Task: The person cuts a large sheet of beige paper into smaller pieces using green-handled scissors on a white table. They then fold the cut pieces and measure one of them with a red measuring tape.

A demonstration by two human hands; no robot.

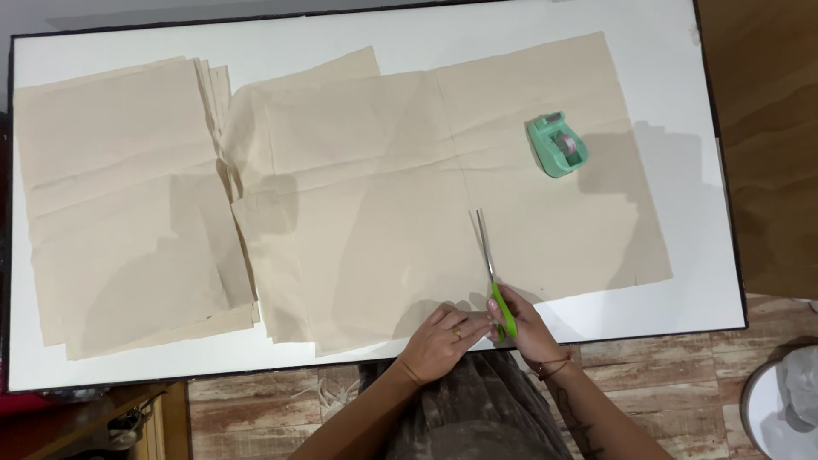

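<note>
A large beige sheet of cloth (392, 196) lies spread over the white table (682, 85). My right hand (527, 328) grips green-handled scissors (492, 273) at the sheet's near edge, blades open and pointing away along a crease. My left hand (443, 341) rests flat on the cloth's near edge, just left of the scissors, with a ring on one finger.
A stack of several beige sheets (128, 204) lies at the table's left. A mint-green tape dispenser (557, 145) sits on the cloth at the right. A white bin (780, 409) stands on the wooden floor at the lower right.
</note>
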